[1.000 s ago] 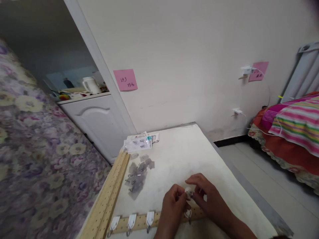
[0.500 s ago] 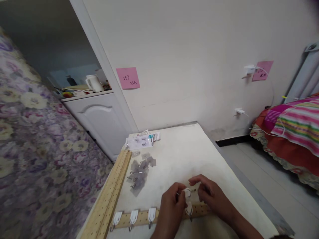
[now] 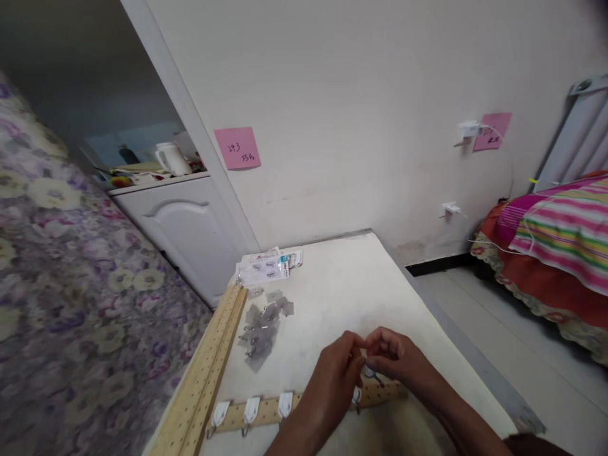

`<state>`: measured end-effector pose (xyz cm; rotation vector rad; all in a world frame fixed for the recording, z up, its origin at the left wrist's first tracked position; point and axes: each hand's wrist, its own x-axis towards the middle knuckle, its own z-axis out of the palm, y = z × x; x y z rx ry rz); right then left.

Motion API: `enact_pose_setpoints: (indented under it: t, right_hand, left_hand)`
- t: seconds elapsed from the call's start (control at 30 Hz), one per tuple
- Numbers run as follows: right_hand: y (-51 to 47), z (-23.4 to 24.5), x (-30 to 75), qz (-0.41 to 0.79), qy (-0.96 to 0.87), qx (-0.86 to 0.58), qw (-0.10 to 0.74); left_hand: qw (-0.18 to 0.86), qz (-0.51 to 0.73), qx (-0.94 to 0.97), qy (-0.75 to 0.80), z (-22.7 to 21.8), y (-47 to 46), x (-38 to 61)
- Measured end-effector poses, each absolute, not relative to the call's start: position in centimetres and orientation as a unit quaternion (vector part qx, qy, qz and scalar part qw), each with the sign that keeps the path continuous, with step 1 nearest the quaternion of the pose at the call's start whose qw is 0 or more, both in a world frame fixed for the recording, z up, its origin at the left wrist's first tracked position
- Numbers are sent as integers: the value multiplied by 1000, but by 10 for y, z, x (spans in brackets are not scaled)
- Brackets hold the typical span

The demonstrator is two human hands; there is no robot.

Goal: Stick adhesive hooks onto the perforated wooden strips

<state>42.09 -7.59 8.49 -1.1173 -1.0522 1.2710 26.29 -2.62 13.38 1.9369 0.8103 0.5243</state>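
Observation:
My left hand (image 3: 335, 377) and my right hand (image 3: 396, 359) meet fingertip to fingertip over a white table (image 3: 342, 297), both pinched on a small white adhesive hook (image 3: 369, 372) with a metal prong. Just below them lies a perforated wooden strip (image 3: 266, 411) that carries several white hooks (image 3: 285, 405) in a row. A second wooden strip (image 3: 216, 361) runs along the table's left edge.
A pile of clear hook pads (image 3: 263, 326) and opened hook packaging (image 3: 263, 269) lie further up the table. A floral bedspread (image 3: 71, 285) is at left, a white cabinet (image 3: 185, 228) behind, a striped blanket (image 3: 565, 228) at right. Pink notes (image 3: 236, 147) hang on the wall.
My hands have drawn closer together and now pinch the hook from both sides; the camera view shifted slightly.

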Motion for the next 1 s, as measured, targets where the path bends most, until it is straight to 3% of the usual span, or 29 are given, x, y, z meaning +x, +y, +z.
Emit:
enact_pose_setpoints:
  t: [0.43,0.7,1.0]
  right_hand:
    - [-88,71,444,524,-448,-524,499]
    - [-96,48,450,498,-462,-568,465]
    - [-97,46,446,475,-484,-595,431]
  left_hand:
    - [435,269,763,396,115,-55,256]
    - [365,51,862,348,37,-95,253]
    - [304,-13,855,419,33,-93,266]
